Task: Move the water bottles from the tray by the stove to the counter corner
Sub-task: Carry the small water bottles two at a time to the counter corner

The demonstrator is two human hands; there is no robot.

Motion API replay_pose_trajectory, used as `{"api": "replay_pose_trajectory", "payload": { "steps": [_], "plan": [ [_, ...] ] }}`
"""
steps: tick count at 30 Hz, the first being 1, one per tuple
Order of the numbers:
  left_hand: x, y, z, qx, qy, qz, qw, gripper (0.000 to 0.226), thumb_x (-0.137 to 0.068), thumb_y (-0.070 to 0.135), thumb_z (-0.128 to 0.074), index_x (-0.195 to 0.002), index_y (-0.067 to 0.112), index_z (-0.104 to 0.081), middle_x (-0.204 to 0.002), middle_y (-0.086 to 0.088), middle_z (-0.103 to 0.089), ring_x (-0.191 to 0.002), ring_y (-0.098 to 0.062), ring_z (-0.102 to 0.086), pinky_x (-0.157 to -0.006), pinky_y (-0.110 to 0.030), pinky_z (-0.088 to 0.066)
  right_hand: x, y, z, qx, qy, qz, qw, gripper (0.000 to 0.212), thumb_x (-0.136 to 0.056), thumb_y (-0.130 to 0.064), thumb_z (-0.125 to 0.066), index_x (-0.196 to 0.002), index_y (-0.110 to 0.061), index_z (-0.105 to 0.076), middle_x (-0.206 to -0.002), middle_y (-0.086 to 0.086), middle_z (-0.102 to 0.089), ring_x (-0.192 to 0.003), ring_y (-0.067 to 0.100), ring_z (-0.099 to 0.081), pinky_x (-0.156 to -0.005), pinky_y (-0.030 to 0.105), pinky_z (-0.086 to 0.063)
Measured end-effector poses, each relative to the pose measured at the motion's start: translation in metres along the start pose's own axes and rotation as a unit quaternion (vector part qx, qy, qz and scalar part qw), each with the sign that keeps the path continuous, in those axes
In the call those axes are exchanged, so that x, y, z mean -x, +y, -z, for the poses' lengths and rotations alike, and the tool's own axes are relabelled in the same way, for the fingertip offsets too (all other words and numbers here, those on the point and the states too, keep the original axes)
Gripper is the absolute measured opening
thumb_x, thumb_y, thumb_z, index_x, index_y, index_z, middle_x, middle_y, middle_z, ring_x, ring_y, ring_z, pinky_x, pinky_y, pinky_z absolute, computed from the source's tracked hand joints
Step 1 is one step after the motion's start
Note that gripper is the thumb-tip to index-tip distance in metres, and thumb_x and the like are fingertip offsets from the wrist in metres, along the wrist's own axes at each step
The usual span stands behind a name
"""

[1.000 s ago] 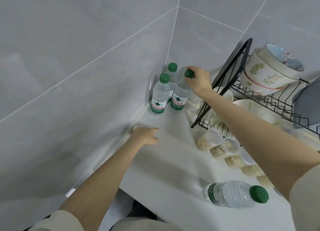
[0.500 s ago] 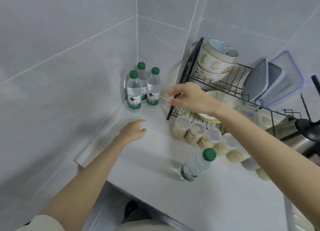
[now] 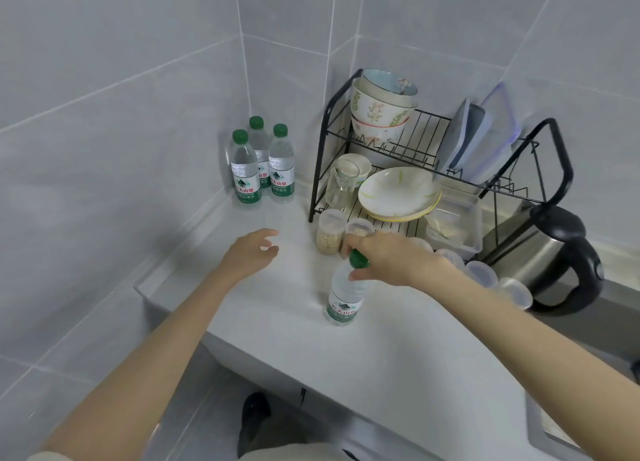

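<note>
Three clear water bottles with green caps and green labels (image 3: 258, 164) stand together in the counter corner against the grey tiled walls. A fourth bottle of the same kind (image 3: 344, 296) stands upright on the white counter (image 3: 398, 356), nearer to me. My right hand (image 3: 394, 259) grips this bottle at its green cap and neck. My left hand (image 3: 251, 251) hovers over the counter between the corner bottles and the fourth bottle, fingers loosely curled, holding nothing. The tray and stove are out of view.
A black wire dish rack (image 3: 433, 169) with bowls, plates, a glass and lids stands right of the corner. Small plastic jars of grain (image 3: 330, 232) line its front. A steel kettle (image 3: 554, 259) sits at the right. The counter's front edge is close below the fourth bottle.
My right hand has left the bottle it set in the corner, drawn back and taken hold of the fourth bottle's cap. The view has pulled back and turned right. My left hand barely moved.
</note>
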State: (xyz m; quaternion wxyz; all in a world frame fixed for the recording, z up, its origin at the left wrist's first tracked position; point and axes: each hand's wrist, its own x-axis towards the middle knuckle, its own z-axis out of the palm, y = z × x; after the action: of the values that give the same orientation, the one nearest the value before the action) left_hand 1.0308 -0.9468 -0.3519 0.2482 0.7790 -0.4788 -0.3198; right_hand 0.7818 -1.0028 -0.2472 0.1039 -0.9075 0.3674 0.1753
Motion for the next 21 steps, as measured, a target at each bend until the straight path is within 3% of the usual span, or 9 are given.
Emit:
{"api": "replay_pose_trajectory", "payload": {
  "steps": [4,7,10,14,16,21],
  "plan": [
    [0.011,0.007,0.002,0.032,-0.007,-0.013,0.999,0.044,-0.090,0.028,-0.062,-0.132,0.035,-0.052,-0.124,0.005,-0.061,-0.101,-0.013,-0.058,-0.083,-0.023,-0.041,-0.004,0.007,-0.004,-0.019,0.048,0.032,0.998,0.033,-0.094,-0.045,-0.055,-0.115,-0.022,-0.044,-0.106,0.005,-0.048,-0.092,0.025,-0.046,-0.080,0.042,-0.045],
    [0.018,0.011,-0.001,0.056,-0.113,-0.040,0.991,0.065,-0.081,0.031,-0.075,-0.138,0.039,-0.045,-0.130,0.007,-0.053,-0.112,-0.015,-0.056,-0.085,-0.023,-0.045,-0.016,0.009,-0.008,-0.086,0.090,0.052,0.991,0.026,-0.094,-0.043,-0.055,-0.106,-0.023,-0.044,-0.101,0.002,-0.054,-0.095,0.028,-0.050,-0.081,0.046,-0.048],
    [0.021,0.017,-0.012,0.043,-0.156,-0.063,0.985,0.081,-0.072,0.039,-0.082,-0.141,0.039,-0.040,-0.134,0.010,-0.049,-0.114,-0.013,-0.056,-0.093,-0.024,-0.047,-0.029,0.007,-0.002,-0.152,0.139,0.067,0.976,0.028,-0.093,-0.035,-0.060,-0.110,-0.016,-0.049,-0.089,-0.003,-0.052,-0.084,0.026,-0.050,-0.074,0.037,-0.043],
    [0.008,0.023,-0.018,0.064,-0.095,-0.048,0.992,0.078,-0.063,0.054,-0.082,-0.132,0.040,-0.048,-0.122,0.019,-0.058,-0.090,-0.002,-0.068,-0.084,-0.025,-0.053,-0.054,0.001,0.026,-0.198,0.187,0.084,0.959,0.030,-0.092,-0.034,-0.062,-0.109,-0.012,-0.050,-0.089,0.002,-0.060,-0.081,0.027,-0.056,-0.074,0.041,-0.047],
    [-0.004,0.022,-0.014,0.097,-0.043,-0.032,0.994,0.073,-0.058,0.060,-0.080,-0.124,0.041,-0.055,-0.113,0.022,-0.064,-0.088,-0.001,-0.068,-0.084,-0.030,-0.056,-0.071,-0.004,0.042,-0.208,0.200,0.090,0.953,0.030,-0.093,-0.035,-0.061,-0.108,-0.011,-0.050,-0.087,0.005,-0.062,-0.078,0.027,-0.058,-0.072,0.042,-0.048],
    [-0.044,0.014,0.014,0.150,0.056,-0.010,0.987,0.058,-0.064,0.047,-0.082,-0.116,0.030,-0.061,-0.106,0.019,-0.066,-0.086,-0.002,-0.068,-0.082,-0.033,-0.057,-0.126,-0.025,0.081,-0.221,0.218,0.082,0.947,0.030,-0.095,-0.036,-0.058,-0.102,-0.009,-0.048,-0.074,0.003,-0.058,-0.059,0.024,-0.059,-0.058,0.031,-0.044]
  ]
}}
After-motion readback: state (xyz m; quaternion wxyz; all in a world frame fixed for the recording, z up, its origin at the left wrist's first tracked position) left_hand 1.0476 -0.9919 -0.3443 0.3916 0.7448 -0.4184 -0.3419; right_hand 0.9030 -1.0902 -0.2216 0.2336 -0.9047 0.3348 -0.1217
